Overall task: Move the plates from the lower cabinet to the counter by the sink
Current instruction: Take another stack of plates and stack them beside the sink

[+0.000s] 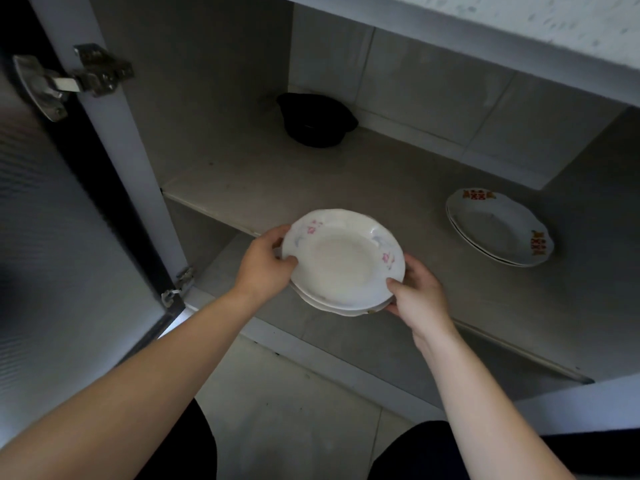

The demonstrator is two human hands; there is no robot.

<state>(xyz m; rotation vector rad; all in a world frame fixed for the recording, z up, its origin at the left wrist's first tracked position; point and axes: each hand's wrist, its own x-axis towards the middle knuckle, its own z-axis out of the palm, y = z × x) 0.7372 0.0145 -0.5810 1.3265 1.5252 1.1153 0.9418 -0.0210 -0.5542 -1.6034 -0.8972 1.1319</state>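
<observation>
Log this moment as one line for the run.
left hand: grips plate stack | right hand: grips same stack | shelf: more plates, black pot

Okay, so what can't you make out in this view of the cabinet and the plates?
Held stack, head view: the top plate covers the others, so their count is unclear.
Left hand and right hand: fingers under the stack are hidden by it.
Dark object at the back: too shadowed to identify.
Sink: outside the frame.
</observation>
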